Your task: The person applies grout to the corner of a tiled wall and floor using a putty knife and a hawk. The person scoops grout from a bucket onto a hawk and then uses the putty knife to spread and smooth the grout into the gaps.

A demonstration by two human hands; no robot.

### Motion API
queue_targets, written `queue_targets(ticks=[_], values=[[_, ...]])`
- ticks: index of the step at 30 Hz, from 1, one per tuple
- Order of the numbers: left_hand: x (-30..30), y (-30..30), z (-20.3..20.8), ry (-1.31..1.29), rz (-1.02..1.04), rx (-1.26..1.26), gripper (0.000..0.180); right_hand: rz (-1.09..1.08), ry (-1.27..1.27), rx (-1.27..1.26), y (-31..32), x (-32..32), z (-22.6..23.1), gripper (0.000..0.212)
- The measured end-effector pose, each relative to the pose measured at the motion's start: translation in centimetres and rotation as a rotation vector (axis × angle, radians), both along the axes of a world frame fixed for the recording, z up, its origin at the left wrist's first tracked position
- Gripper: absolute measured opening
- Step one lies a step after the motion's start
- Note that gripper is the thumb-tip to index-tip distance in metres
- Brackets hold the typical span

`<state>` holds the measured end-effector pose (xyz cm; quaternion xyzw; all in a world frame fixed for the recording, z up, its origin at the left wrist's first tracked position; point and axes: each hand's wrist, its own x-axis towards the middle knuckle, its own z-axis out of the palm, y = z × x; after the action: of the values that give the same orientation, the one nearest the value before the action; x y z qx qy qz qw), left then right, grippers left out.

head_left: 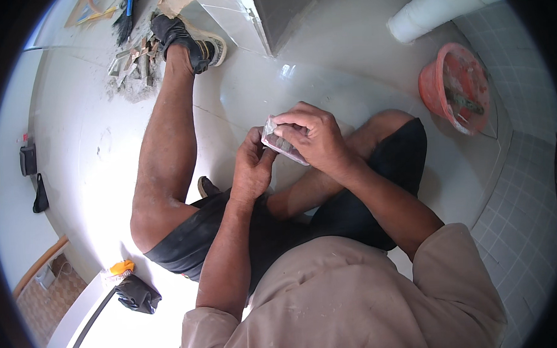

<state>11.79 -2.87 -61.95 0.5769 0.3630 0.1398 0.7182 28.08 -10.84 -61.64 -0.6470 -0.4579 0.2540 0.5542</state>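
Observation:
I hold a small flat rectangular pack (288, 151), clear-looking with pinkish edges, above my bent leg. My left hand (252, 167) is closed around its left end, thumb along the near side. From the right, my right hand (317, 137) reaches over the pack, thumb and fingers pinched together at its upper left corner. Whatever lies between those fingertips, other than the pack's edge, is too small to make out. What is inside the pack cannot be told.
A red plastic tub (434, 87) with a grey-smeared tool in it stands at the right. Beyond it lies a thick white pipe (438, 15). Rubble (141, 65) and a brush (124, 27) lie by my outstretched foot. A tiled pillar corner (262, 27) rises ahead. A black bag (137, 294) sits lower left.

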Motion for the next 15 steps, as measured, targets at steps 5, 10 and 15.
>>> queue_targets(ticks=[5, 10, 15], values=[[0.2, -0.4, 0.1, 0.013, 0.003, 0.002, 0.020, 0.007, -0.070, 0.022, 0.0, 0.2, -0.6, 0.012], [-0.2, -0.5, -1.2, 0.076, 0.114, 0.011, 0.019, 0.101, -0.089, -0.018, -0.1, 1.2, -1.6, 0.012], [0.2, 0.8, -0.6, 0.184, 0.254, 0.014, 0.018, -0.252, 0.265, -0.320, 5.1, 9.6, -4.5, 0.019]])
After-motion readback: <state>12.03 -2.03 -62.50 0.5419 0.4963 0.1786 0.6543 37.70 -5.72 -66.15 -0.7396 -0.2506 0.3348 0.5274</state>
